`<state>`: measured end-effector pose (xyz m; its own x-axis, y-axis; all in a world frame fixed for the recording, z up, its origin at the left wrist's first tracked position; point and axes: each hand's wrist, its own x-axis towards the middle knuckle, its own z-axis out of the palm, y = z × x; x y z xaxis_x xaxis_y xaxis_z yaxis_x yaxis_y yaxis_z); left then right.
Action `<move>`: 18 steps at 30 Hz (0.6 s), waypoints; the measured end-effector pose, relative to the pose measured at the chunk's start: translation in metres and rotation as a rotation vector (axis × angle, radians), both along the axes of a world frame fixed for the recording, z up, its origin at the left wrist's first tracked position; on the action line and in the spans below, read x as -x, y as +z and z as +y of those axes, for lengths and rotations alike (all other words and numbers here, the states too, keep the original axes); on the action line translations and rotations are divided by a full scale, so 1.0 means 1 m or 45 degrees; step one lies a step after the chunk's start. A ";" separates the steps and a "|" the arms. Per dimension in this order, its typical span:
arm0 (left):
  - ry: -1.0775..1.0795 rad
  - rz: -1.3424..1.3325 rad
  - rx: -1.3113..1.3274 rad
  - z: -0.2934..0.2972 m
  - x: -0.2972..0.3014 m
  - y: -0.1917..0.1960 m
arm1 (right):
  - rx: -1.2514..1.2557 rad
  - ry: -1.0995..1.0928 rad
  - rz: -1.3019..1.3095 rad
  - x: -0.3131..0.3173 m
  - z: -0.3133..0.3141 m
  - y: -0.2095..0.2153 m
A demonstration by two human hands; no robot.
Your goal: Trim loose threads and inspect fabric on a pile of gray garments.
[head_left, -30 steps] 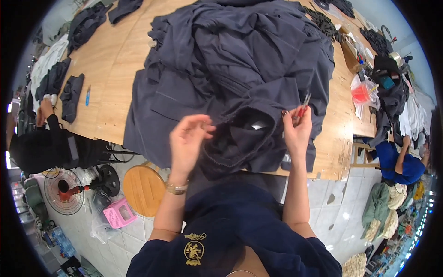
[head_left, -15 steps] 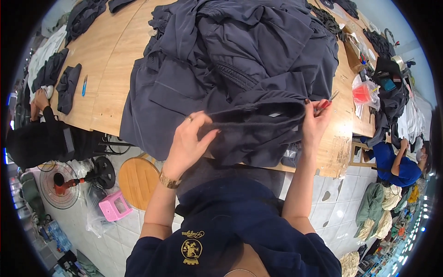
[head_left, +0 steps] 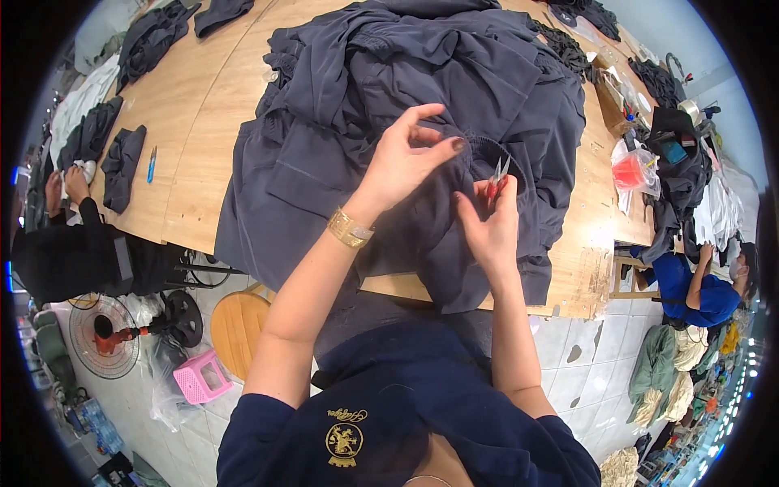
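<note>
A dark grey-blue garment (head_left: 454, 260) lies in front of me, part of it hanging over the table's near edge. Its gathered, elastic-looking edge (head_left: 518, 166) curves beside my right hand (head_left: 497, 229). That hand is closed around small scissors (head_left: 492, 188) with red handles, their pointed blades apart and aimed away from me. Over the cloth to the left, my left hand (head_left: 404, 166) has its thumb and fingers apart, with nothing visible between them. A wide gold bracelet circles the left wrist.
A large heap of similar dark garments (head_left: 389, 73) covers the middle of the wooden table (head_left: 195, 162). A blue-handled tool (head_left: 152, 165) lies at left. A plastic cup of red drink (head_left: 631, 172) stands at right. Other people work on both sides. A round stool (head_left: 239, 325) stands below.
Both hands have moved farther onto the table, the right also leftward. The left hand has let go of the garment's edge. The scissors now point forward, and the stretched opening has slackened.
</note>
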<state>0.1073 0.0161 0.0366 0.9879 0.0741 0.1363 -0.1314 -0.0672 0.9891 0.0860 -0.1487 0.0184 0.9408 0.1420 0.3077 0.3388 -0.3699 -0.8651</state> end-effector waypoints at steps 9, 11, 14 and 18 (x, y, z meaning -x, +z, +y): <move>0.258 0.241 -0.412 0.006 0.062 -0.025 | -0.284 -0.093 0.081 -0.023 -0.005 -0.022; 0.268 0.085 -0.604 -0.003 0.079 -0.029 | -0.291 -0.111 0.065 -0.026 -0.003 -0.023; 0.203 0.032 -0.608 -0.012 0.085 -0.034 | -0.286 -0.116 0.039 -0.029 0.002 -0.022; 0.032 0.263 -0.629 -0.020 0.072 -0.019 | -0.252 -0.129 0.047 -0.029 -0.003 -0.015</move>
